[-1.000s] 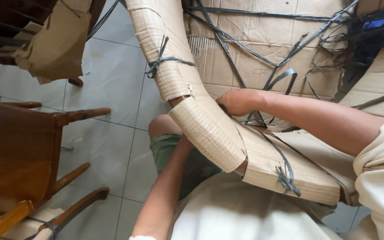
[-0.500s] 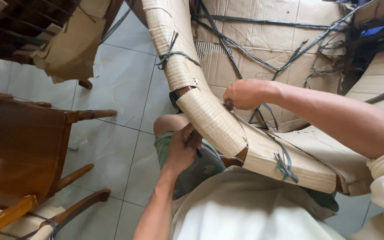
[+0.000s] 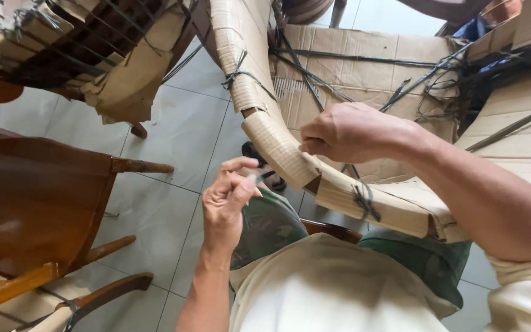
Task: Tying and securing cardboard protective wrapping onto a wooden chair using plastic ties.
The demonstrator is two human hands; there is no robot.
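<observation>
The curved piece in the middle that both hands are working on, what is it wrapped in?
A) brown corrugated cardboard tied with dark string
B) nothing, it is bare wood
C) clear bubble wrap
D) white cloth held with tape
A: the curved piece is covered in brown corrugated cardboard, with dark string knotted around it; the right hand rests on the wrap and the left hand is just below it.

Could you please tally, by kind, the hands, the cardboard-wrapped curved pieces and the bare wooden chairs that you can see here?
Hands: 2, left hand and right hand
Cardboard-wrapped curved piece across the lap: 1
Bare wooden chair: 1
Total: 4
</observation>
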